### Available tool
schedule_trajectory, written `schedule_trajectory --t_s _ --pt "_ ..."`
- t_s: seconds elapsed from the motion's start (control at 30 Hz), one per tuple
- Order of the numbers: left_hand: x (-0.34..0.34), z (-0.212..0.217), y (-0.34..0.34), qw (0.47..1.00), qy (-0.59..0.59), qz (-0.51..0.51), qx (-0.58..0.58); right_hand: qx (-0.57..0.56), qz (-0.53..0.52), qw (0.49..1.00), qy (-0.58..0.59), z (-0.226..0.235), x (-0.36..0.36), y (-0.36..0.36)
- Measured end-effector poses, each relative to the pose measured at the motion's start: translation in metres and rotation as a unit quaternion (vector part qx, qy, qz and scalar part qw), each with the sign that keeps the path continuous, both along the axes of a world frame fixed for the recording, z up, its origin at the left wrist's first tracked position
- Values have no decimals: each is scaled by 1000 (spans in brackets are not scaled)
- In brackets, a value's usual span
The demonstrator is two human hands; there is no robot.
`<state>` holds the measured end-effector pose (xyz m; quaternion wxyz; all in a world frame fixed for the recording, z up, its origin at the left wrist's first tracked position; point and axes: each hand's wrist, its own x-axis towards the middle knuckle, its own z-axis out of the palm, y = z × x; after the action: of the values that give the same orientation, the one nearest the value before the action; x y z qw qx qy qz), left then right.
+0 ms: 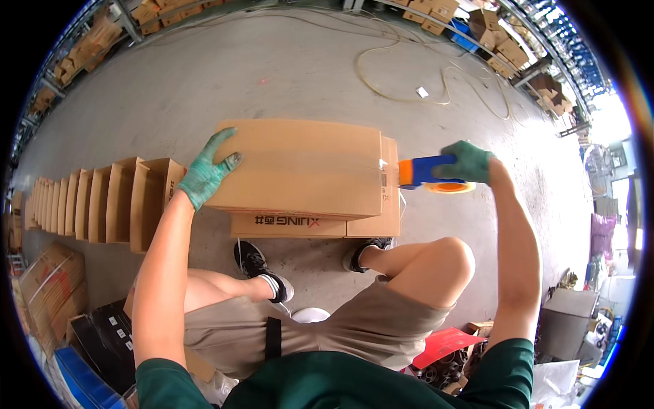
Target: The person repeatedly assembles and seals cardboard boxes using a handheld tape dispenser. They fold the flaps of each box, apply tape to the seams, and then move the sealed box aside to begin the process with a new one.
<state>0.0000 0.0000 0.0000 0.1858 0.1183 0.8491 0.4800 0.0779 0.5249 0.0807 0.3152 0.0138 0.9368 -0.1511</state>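
In front of my knees a closed brown cardboard box (pixel 300 167) lies on top of another cardboard box (pixel 289 227). My left hand (pixel 208 170), in a green glove, rests on the upper box's left end, thumb and fingers spread apart over its edge. Off the right end, my gloved right hand (pixel 466 163) is wrapped round a blue and orange tape dispenser (pixel 430 170) with a roll of tape on it. The dispenser's orange front is beside the upper box's right end. Tape runs over that end's edge, though its full extent is hard to see.
A long row of open cardboard boxes (pixel 119 201) stands on the floor at left. A pale hose (pixel 388 99) coils across the far floor. Shelves with cartons (pixel 504 51) line the back. Near my right side lie a red sheet (pixel 446 346) and dark round parts (pixel 443 375).
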Motion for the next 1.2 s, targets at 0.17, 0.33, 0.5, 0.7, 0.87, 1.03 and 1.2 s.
schedule_trajectory --t_s 0.17,0.33,0.5,0.7,0.87,1.03,1.2 --pt "4 -3 19 941 207 25 -268 -62 -29 997 44 -22 3 -31" --pt "37 16 124 816 383 -208 -380 -67 -32 997 18 -5 23 -59" --pt "39 22 236 802 387 -387 -238 23 64 996 56 9 32 -74" --pt "35 34 268 786 332 -447 -268 27 159 986 44 -73 78 -101" --pt "47 17 278 813 353 -388 -255 70 2 986 150 -165 55 -86" --pt "28 -4 225 834 422 -278 -221 -149 -132 971 131 -218 49 -86" --pt "18 -1 107 852 325 -43 -409 82 -75 980 163 -163 45 -94"
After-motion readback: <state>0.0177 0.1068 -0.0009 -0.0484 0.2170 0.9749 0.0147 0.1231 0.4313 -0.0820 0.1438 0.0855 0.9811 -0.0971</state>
